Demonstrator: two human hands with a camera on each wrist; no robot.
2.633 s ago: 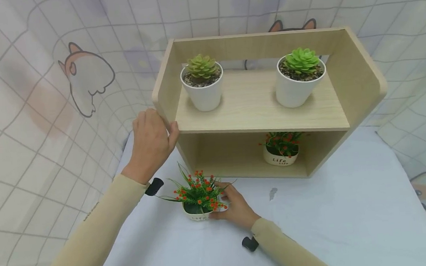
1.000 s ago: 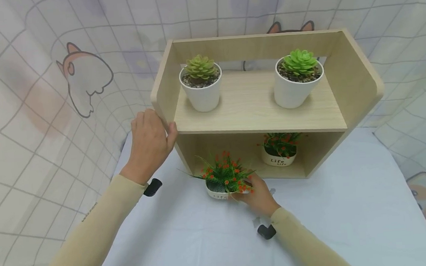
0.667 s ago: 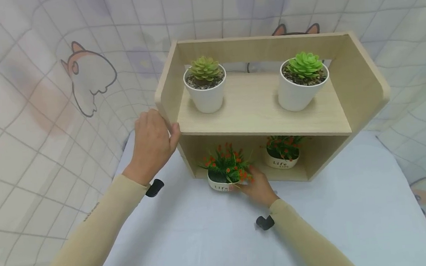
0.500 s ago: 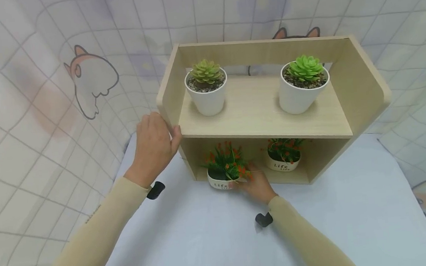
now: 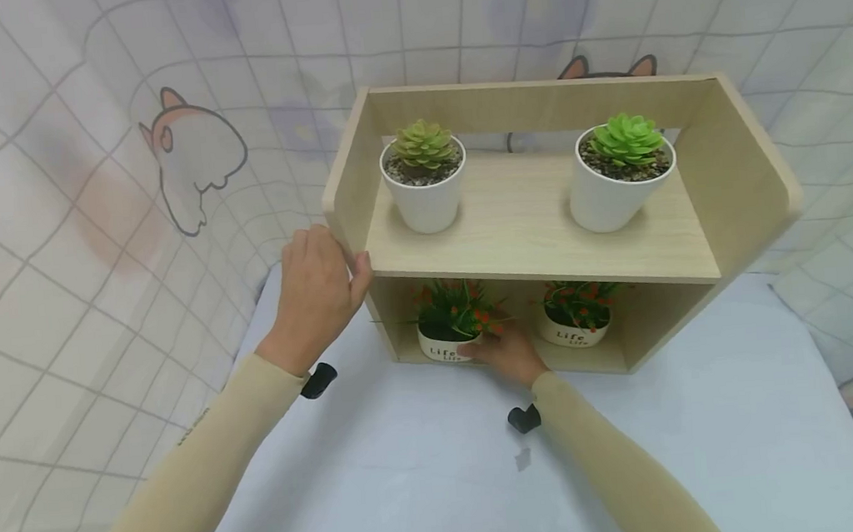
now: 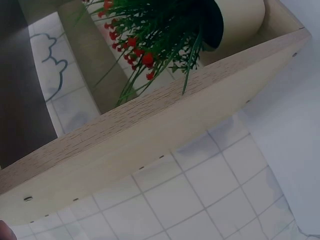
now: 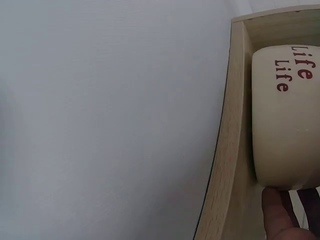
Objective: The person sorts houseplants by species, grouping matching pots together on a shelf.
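Note:
My left hand (image 5: pixel 316 295) grips the left side panel of a two-tier wooden shelf (image 5: pixel 514 230), thumb on its front edge. In the lower compartment's left part stands a fake plant with red flowers in a cream "Life" pot (image 5: pixel 439 347). My right hand (image 5: pixel 512 355) holds that pot by its right side, the rear fingers partly hidden by leaves. In the right wrist view, a fingertip (image 7: pixel 274 212) touches the end of the cream pot (image 7: pixel 282 130), just inside the shelf's front edge. Red flowers (image 6: pixel 132 47) show beyond the side panel (image 6: pixel 165 130) in the left wrist view.
A matching flower pot (image 5: pixel 575 334) stands in the lower compartment's right part, close to my right hand. Above, two white pots with succulents (image 5: pixel 427 203) (image 5: pixel 609 197) stand on the upper board. White cloth (image 5: pixel 414 484) covers the table; a patterned curtain hangs behind.
My right hand has carried the flower pot from the cloth at front left, rightward and back into the lower compartment. My left hand has stayed on the side panel.

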